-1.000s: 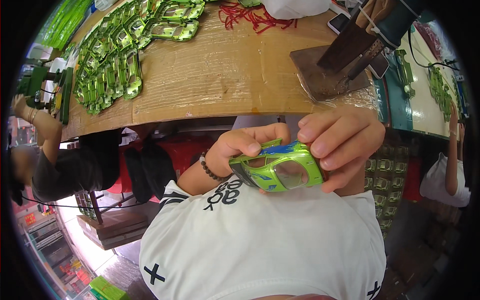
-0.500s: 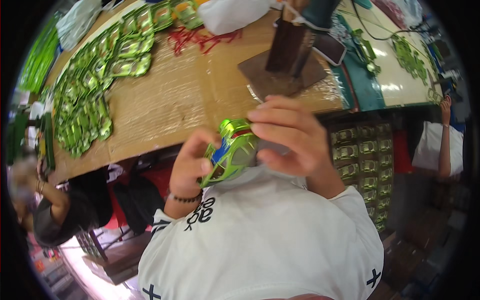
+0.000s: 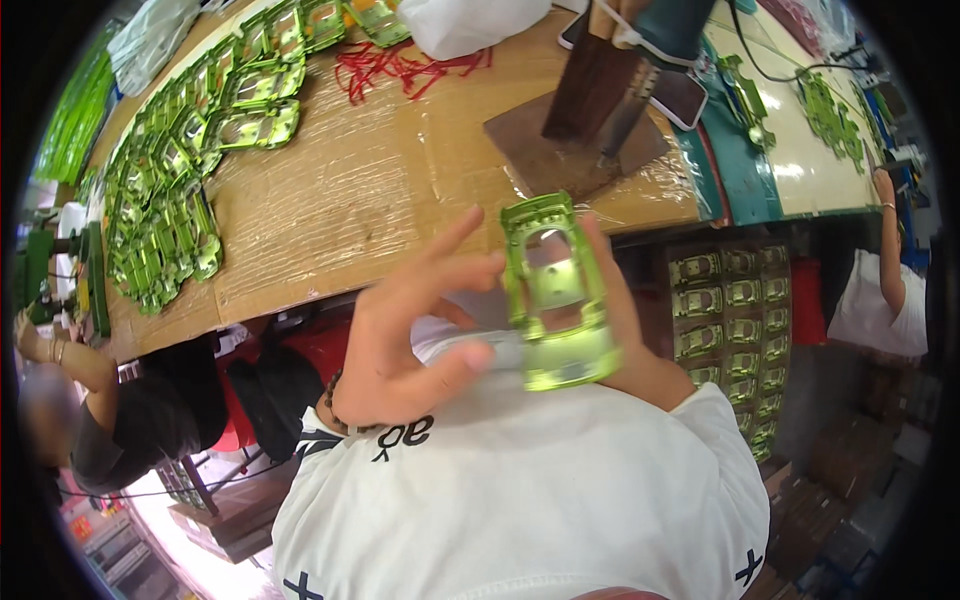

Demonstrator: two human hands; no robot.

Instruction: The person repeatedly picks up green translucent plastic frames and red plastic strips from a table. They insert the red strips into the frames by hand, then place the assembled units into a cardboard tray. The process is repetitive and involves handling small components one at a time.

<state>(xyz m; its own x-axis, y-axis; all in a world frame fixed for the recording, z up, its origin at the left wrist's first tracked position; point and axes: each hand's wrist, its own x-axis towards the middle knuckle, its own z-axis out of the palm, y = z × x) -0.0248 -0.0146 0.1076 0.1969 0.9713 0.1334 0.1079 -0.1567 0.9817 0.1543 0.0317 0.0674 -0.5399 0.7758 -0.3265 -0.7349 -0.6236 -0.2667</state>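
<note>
A shiny green toy car body shell (image 3: pixel 556 285) is held up before my chest, its hollow inside and window openings showing. My right hand (image 3: pixel 620 310) grips it along the right side, with some fingers hidden behind the shell. To its left is my left hand (image 3: pixel 415 325), fingers spread and thumb apart, holding nothing. One of its fingertips comes up to the shell's left edge; whether it touches I cannot tell. On the cardboard-covered table (image 3: pixel 340 210) ahead, many similar green shells (image 3: pixel 165 170) are lined up at the left.
Red strips (image 3: pixel 400 72) lie beside a white bag (image 3: pixel 465 22) at the back. A dark stand on a metal plate (image 3: pixel 575 150) rises ahead, with a phone (image 3: pixel 680 100) beside it. Trays of green shells (image 3: pixel 735 330) stand low at right. Other people work at both sides.
The car shell has turned so its inside now shows, and moved right into my right hand. My left hand has let go and spread its fingers.
</note>
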